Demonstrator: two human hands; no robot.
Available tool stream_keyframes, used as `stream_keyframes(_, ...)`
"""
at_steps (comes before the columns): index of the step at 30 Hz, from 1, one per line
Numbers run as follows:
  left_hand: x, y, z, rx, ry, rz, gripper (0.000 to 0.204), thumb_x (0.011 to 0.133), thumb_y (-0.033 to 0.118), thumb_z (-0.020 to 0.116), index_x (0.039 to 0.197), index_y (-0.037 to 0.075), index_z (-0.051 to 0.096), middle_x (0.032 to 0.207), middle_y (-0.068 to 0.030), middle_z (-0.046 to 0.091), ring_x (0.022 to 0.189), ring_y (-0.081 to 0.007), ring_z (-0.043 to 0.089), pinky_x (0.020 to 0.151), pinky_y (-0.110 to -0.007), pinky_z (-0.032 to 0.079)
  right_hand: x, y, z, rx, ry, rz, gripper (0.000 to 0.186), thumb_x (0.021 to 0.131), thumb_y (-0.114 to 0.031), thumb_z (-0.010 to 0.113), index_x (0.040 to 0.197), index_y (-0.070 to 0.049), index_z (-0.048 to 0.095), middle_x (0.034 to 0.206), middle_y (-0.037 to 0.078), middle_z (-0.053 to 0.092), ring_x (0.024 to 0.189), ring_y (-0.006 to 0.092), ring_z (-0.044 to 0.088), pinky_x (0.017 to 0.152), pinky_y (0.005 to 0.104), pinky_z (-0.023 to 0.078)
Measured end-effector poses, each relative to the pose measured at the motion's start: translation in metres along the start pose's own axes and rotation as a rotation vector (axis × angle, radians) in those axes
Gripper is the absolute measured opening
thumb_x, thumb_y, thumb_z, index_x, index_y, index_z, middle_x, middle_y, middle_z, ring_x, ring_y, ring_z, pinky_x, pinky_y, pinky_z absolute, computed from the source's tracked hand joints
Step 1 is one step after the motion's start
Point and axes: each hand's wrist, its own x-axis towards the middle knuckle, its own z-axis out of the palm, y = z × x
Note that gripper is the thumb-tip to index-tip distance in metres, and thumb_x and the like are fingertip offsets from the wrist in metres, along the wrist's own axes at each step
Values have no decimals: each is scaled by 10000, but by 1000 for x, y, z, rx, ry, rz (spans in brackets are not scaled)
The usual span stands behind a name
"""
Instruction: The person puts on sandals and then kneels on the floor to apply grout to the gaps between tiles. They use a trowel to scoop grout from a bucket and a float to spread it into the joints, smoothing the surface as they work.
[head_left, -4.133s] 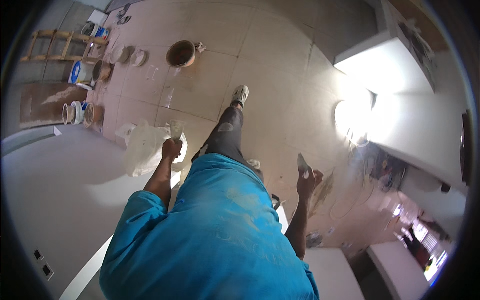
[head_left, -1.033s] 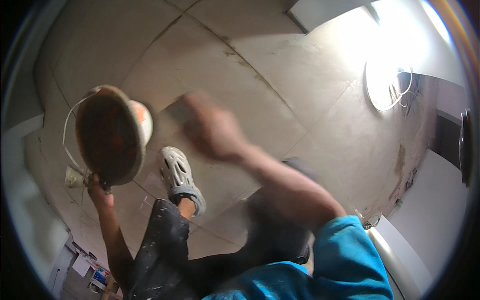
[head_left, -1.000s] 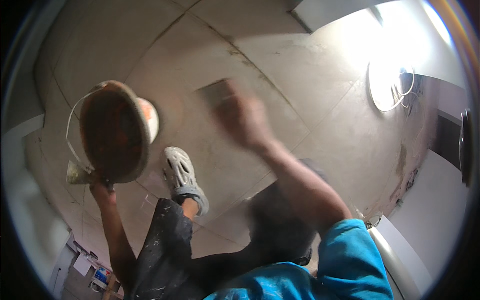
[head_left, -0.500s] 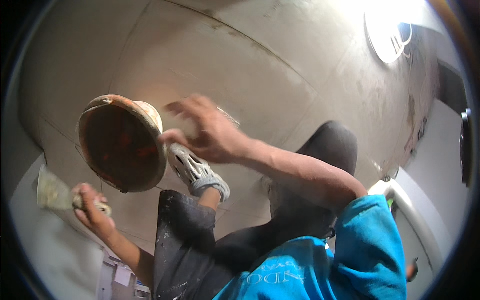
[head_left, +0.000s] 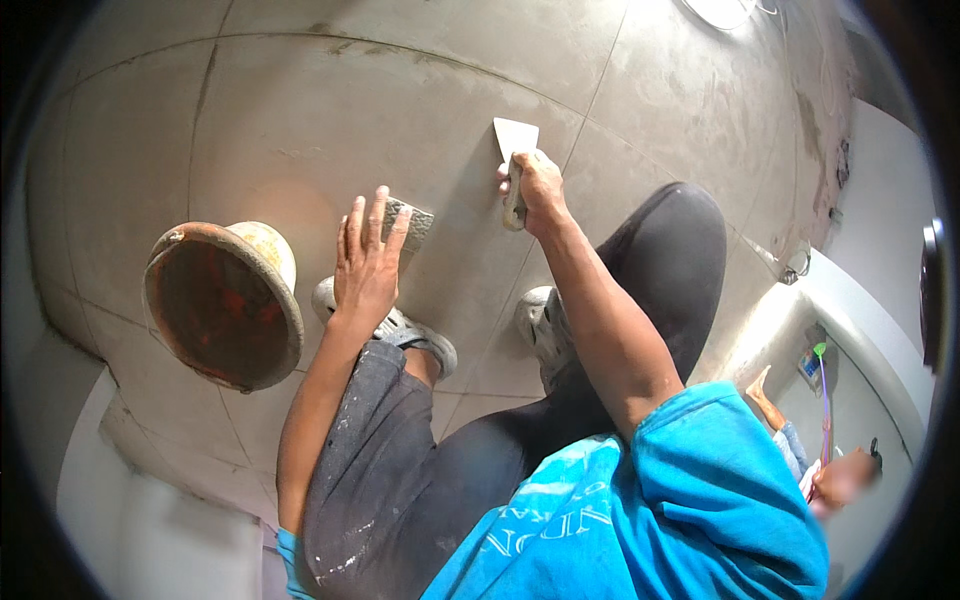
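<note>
My right hand (head_left: 532,190) grips a putty knife by its worn handle, the pale triangular blade (head_left: 516,134) pointing up the picture above the tiled floor (head_left: 380,100). My left hand (head_left: 368,262) has its fingers spread, touching a flat scraper blade (head_left: 420,228) with a mottled, crusted surface, partly hidden under them. Left of that hand stands a round bucket (head_left: 220,305), wide-rimmed, dark and orange-stained inside, pale outside. My shoes (head_left: 542,335) are on the floor below my hands, with my bent legs around them.
A bright white round object with cables (head_left: 725,10) lies at the top right. White ledges and walls (head_left: 880,190) edge both sides. At the lower right another person's bare foot (head_left: 760,385) and body show beside a white panel, near a green-headed stick (head_left: 820,352).
The bucket, held in my left hand a second ago, now stands on the floor. My left hand has swung up rightward; my right hand has moved up and right and now grips a knife.
</note>
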Motion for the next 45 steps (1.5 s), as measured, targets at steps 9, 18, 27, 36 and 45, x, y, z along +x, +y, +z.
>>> stream_keyframes(9, 19, -21, 6, -60, -121, 21, 607, 713, 137, 741, 1278, 117, 520, 1265, -97, 519, 1253, -296, 445, 1079, -452, 342, 21, -38, 28, -111, -152, -8, 301, 814, -92, 441, 1066, 33, 547, 803, 122, 661, 596, 160, 568, 534, 323, 458)
stream_keyframes(18, -2, -20, -54, -452, 351, -178, 677, 724, 193, 784, 1292, 5, 467, 1240, -172, 521, 1153, -304, 528, 957, -408, 449, 23, -32, 73, 67, -75, 42, 287, 869, -74, 462, 1110, 62, 538, 818, 143, 692, 538, 168, 562, 502, 301, 483)
stream_keyframes(27, -42, -49, -105, -683, 765, -342, 674, 778, 201, 683, 1321, -72, 391, 1269, -160, 455, 1155, -269, 502, 964, -381, 444, 28, -44, 102, 129, -126, 18, 344, 867, -46, 382, 1154, 109, 491, 854, 199, 671, 553, 201, 577, 488, 333, 489)
stream_keyframes(36, -102, -113, -93, -592, 1087, -732, 527, 867, 175, 622, 1289, -88, 447, 1233, -218, 546, 1100, -295, 565, 925, -366, 487, 38, -48, 133, 187, -147, -29, 319, 840, -32, 370, 1102, 90, 504, 851, 207, 666, 553, 205, 571, 474, 344, 481)
stream_keyframes(45, -133, -139, -85, -573, 1215, -1065, 494, 898, 245, 600, 1261, -76, 504, 1193, -194, 551, 1087, -266, 552, 941, -363, 442, 50, -56, 161, 197, -152, -21, 340, 840, -32, 387, 1147, 91, 466, 858, 204, 684, 554, 209, 583, 519, 346, 509)
